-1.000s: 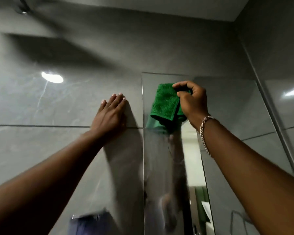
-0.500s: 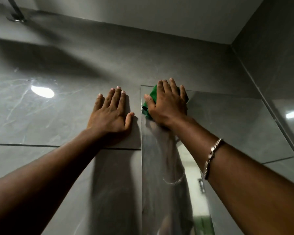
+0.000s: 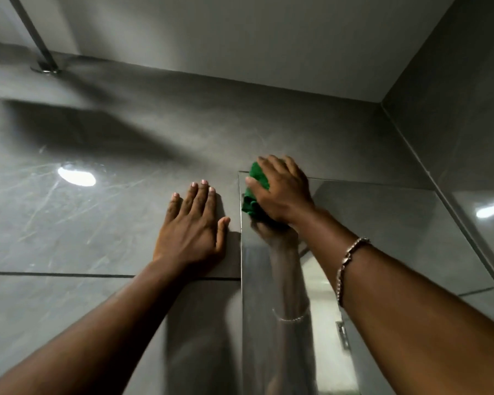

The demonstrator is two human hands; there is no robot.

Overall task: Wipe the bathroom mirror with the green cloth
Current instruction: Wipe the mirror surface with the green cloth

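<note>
The mirror (image 3: 382, 238) hangs on the grey tiled wall, its top left corner near the middle of the view. My right hand (image 3: 283, 192) presses the bunched green cloth (image 3: 258, 181) against that top left corner; most of the cloth is hidden under my palm. A chain bracelet circles my right wrist. My left hand (image 3: 193, 226) lies flat on the wall tile just left of the mirror's edge, fingers spread, holding nothing. The mirror reflects my right arm and bracelet.
Glossy grey wall tiles (image 3: 69, 223) carry a bright light reflection (image 3: 76, 176). A metal shower pipe (image 3: 32, 32) meets the wall at the top left. A side wall (image 3: 454, 124) closes in on the right, and the ceiling (image 3: 240, 38) runs above.
My right hand went from holding the hanging cloth by its edge to pressing it flat on the mirror's top left corner. The view tilted upward. My left hand stayed on the tile.
</note>
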